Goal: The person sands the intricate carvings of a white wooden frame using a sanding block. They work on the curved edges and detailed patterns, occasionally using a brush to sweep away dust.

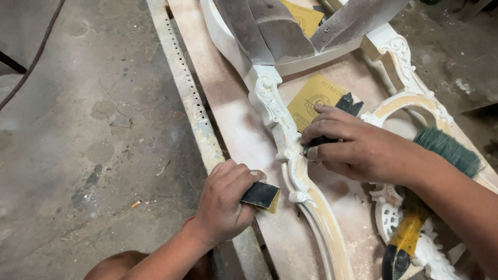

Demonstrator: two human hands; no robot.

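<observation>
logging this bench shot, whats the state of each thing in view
left hand: closed on folded sandpaper piece, beside the frame edge
right hand: pressing dark sandpaper strip onto the carving
carved wooden frame: lying flat on the board, white primed, partly sanded to bare wood
yellow sandpaper sheet: lying flat, backing up
brush: lying idle on the frame, under the right forearm

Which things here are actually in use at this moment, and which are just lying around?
In use:
left hand gripping a folded sandpaper piece
right hand pressing dark sandpaper on the carved white frame

Lying about:
yellow sandpaper sheet
green-bristled brush
another sandpaper sheet farther back
wooden board underneath
</observation>
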